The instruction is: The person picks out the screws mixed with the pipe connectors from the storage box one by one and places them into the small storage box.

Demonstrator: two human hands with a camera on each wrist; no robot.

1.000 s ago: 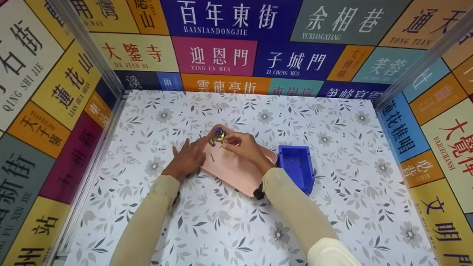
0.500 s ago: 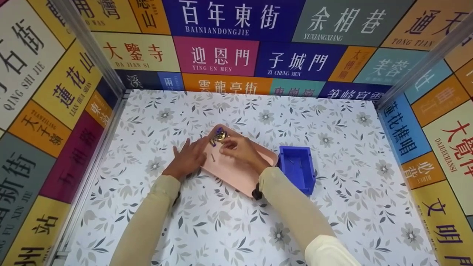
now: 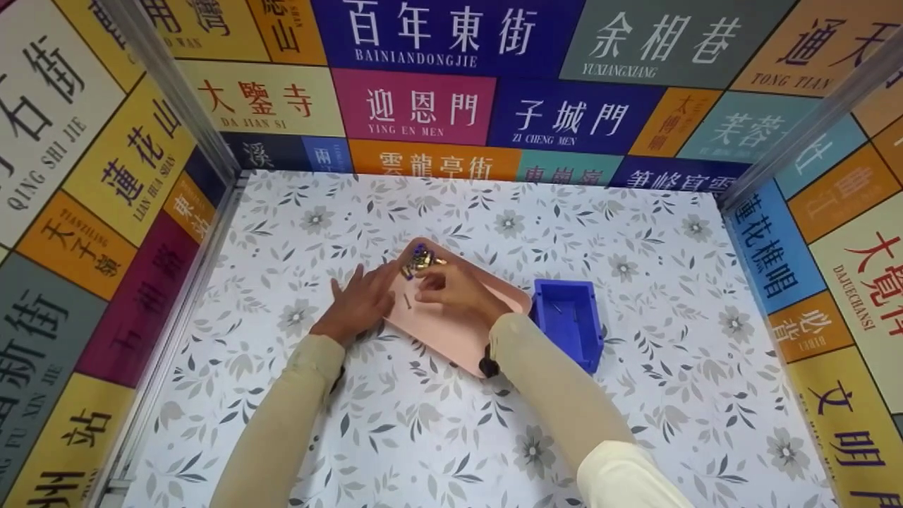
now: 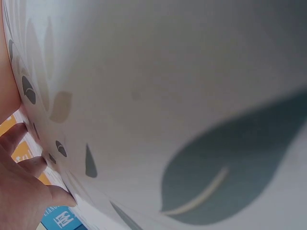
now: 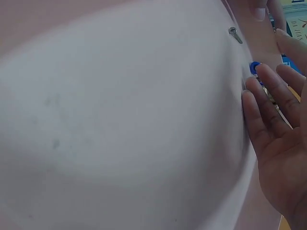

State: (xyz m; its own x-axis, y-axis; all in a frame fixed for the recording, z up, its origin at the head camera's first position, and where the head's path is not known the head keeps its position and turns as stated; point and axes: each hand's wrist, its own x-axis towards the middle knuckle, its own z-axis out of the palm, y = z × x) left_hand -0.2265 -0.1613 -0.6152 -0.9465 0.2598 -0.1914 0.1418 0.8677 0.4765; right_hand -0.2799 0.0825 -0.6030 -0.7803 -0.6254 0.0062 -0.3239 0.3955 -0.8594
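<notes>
A pale pink tray [image 3: 451, 328] lies slantwise on the table. At its far left corner sits a pile of small brass-coloured and blue pieces [image 3: 422, 259], partly covered by my right hand [image 3: 458, 289]. That hand hovers over the tray with thumb and index finger apart, and nothing shows between them. The right wrist view has its other fingers loosely extended. Just left of the thumb lies a single screw [image 3: 407, 302], its cross-slotted head [image 5: 232, 30] visible in the right wrist view. My left hand [image 3: 356, 303] rests at the tray's left edge with fingers spread.
To the right of the tray stands a blue plastic bin [image 3: 597, 339] with a few thin screws [image 3: 557, 308] inside. Flower-patterned cloth [image 3: 395, 437] covers the table. Panels with printed signs [image 3: 416, 106] wall in the back and both sides.
My right hand has drawn slightly back from the pile toward the lone screw, and its thumb and index finger have parted. The left hand has stayed put.
</notes>
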